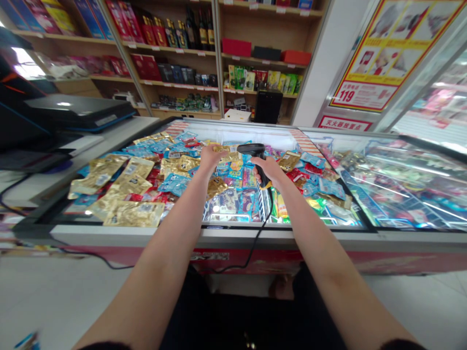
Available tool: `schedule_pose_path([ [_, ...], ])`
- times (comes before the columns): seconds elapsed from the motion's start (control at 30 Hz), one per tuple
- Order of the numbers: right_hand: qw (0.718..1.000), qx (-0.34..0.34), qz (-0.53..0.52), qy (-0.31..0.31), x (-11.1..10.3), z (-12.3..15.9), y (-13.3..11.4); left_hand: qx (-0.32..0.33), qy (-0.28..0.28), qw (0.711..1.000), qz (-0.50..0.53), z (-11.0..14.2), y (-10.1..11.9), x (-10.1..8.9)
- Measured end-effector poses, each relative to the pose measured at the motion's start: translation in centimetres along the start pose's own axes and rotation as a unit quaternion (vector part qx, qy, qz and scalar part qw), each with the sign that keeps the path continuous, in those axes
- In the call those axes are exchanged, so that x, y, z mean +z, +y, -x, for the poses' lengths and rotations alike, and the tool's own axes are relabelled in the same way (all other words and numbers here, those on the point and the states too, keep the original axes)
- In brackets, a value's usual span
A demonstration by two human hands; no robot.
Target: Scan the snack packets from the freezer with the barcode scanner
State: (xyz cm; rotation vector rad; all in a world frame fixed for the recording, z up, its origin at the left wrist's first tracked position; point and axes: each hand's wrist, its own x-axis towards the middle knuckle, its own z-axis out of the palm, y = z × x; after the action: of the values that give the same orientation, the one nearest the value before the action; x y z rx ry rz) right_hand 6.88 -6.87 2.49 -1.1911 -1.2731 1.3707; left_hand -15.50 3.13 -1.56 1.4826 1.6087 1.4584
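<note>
In my right hand [266, 169] is a black barcode scanner [252, 148] with a yellow bit at its grip's base, its head turned left. My left hand [212, 156] pinches a gold snack packet [229, 153], whose pale label faces the scanner a short gap away. Both hands are above the glass top of a chest freezer [233, 232]. Gold packets [133, 175] and blue packets [174, 183] lie heaped on the glass left of my hands. To the right is a smaller heap with more blue packets [331, 187] and red ones.
The scanner's black cable [257, 238] hangs over the freezer's front edge. At the left, a counter [78, 158] carries a dark flat machine [82, 111]. Shelves [175, 48] with bottles and boxes stand behind, and a second glass-topped section [401, 182] is at right.
</note>
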Motion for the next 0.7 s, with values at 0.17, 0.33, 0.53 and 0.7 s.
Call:
schedule_pose_path([
  [0.17,1.000,0.003,-0.009,0.002,-0.3,-0.3,0.3,-0.020,0.024,0.999,-0.028,0.8,0.8,0.4],
  [0.33,1.000,0.001,-0.010,0.016,-1.0,-0.2,-0.1,-0.038,-0.013,0.998,0.047,2.2,1.7,1.9],
  [0.53,0.996,-0.029,-0.036,0.071,-3.8,0.7,-1.1,-0.040,-0.033,0.993,0.102,3.5,3.3,4.5],
  [0.7,0.988,-0.045,-0.076,0.127,-7.4,1.1,-1.6,-0.047,-0.064,0.987,0.142,4.5,4.9,7.3],
])
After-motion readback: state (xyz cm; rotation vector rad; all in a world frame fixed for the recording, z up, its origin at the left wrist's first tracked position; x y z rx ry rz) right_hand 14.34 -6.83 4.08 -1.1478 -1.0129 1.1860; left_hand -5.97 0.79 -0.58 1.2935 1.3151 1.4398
